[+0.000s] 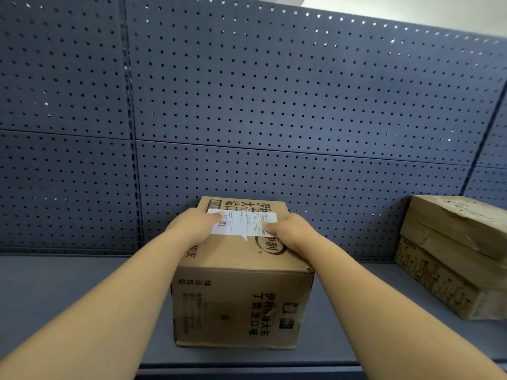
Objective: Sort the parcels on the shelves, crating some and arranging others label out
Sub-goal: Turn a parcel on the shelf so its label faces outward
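A brown cardboard parcel (241, 297) with black printed characters stands on the grey shelf (68, 297), in the middle of the view. A white shipping label (242, 223) lies on its top face, toward the back. My left hand (196, 224) rests on the top's far left part, thumb on the label's left end. My right hand (288, 229) lies on the top's far right part, thumb touching the label's right end. The other fingers of both hands reach over the far edges and are hidden.
A second, creased cardboard parcel (452, 256) sits at the right end of the shelf, against the blue-grey pegboard back wall (274, 105). The shelf's front edge (247, 366) runs along the bottom of the view.
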The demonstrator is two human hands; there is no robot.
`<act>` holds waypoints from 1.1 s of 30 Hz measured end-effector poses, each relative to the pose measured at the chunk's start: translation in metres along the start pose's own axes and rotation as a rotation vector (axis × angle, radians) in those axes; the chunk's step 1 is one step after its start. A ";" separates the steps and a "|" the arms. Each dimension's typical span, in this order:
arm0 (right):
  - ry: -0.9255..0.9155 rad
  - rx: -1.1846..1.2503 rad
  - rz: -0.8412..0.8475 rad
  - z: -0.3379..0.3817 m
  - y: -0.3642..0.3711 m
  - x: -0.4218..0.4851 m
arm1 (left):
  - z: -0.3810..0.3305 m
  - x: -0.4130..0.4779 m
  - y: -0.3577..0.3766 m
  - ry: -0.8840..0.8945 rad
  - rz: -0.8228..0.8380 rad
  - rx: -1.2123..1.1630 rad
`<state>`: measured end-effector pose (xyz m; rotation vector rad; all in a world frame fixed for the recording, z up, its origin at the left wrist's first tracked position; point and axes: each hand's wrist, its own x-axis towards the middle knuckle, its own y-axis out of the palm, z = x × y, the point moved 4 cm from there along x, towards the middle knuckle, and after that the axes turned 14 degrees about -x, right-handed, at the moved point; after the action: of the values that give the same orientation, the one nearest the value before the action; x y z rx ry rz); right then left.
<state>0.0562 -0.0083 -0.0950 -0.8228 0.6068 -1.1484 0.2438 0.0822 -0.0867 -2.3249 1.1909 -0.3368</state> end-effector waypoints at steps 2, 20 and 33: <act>-0.011 0.096 -0.028 0.001 -0.005 -0.008 | 0.000 -0.007 -0.004 0.010 -0.029 -0.072; 0.014 0.437 -0.294 0.012 -0.047 -0.039 | -0.013 -0.035 -0.029 0.102 -0.299 -0.506; 0.031 0.325 -0.336 -0.013 -0.033 -0.042 | 0.008 -0.037 -0.020 0.047 -0.330 -0.378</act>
<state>0.0154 0.0225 -0.0754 -0.6401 0.2982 -1.5221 0.2398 0.1245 -0.0822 -2.8665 0.9530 -0.3007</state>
